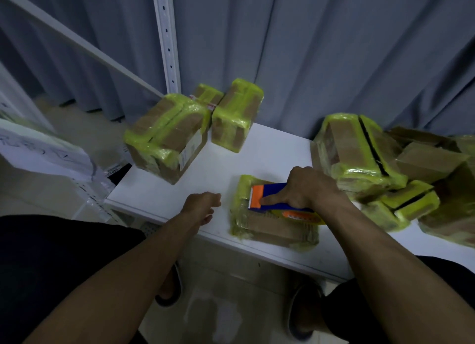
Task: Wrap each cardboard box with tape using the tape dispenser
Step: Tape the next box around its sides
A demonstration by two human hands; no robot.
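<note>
Cardboard box [272, 229] — under R hand [305, 189] gripping tape dispenser [273, 188] | L hand [200, 206] relaxed — just left of box

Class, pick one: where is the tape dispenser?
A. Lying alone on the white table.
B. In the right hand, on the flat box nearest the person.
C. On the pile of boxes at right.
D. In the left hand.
B: the right hand grips the tape dispenser on the flat box; the left hand holds nothing.
</note>
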